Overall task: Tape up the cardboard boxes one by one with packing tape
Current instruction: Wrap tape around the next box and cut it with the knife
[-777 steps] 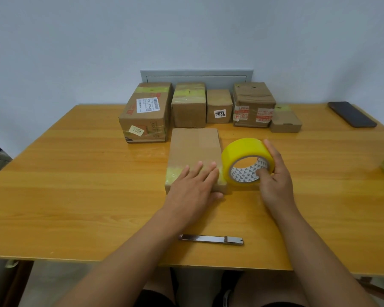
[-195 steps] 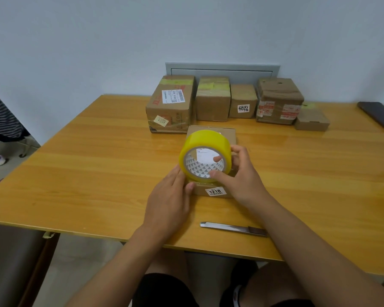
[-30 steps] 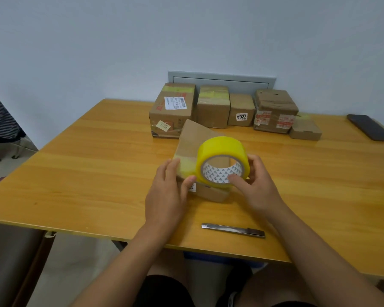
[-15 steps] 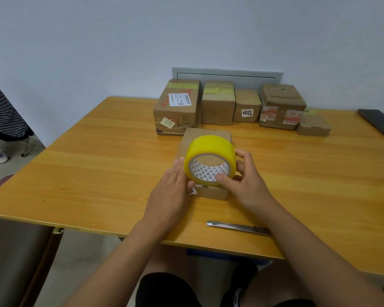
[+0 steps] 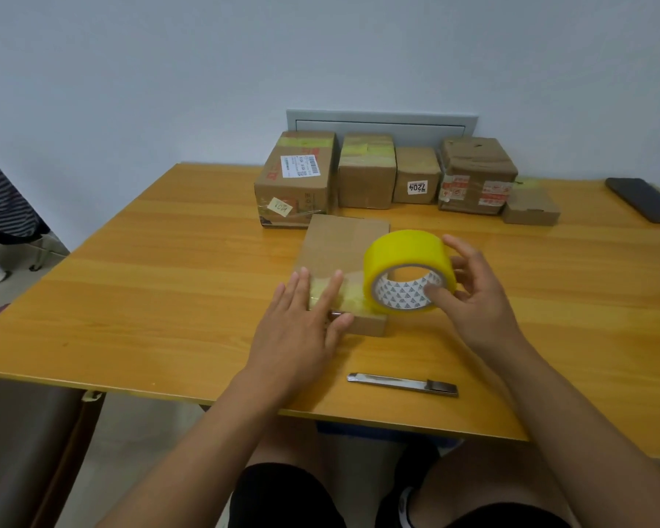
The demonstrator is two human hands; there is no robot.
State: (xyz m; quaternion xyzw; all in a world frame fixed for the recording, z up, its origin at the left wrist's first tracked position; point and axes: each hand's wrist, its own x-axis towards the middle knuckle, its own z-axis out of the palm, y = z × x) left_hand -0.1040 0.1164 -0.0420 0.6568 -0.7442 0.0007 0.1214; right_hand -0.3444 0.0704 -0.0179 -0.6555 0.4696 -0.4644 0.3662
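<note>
Two hands at work, apart: left hand [image 5: 301, 326] flat, fingers straight, pressing tape onto flat cardboard box [image 5: 343, 250] near the table's [image 5: 138, 299] front edge; right hand [image 5: 473, 299] curled around yellow tape roll [image 5: 408, 268] at the box's right edge.

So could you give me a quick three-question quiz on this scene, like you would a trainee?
1. True or false: the right hand grips the tape roll.
2. What does the left hand press on? A) the knife B) the flat box C) the phone
3. How many boxes stand in the back row?

Key: 1 true; 2 B; 3 five.
</note>
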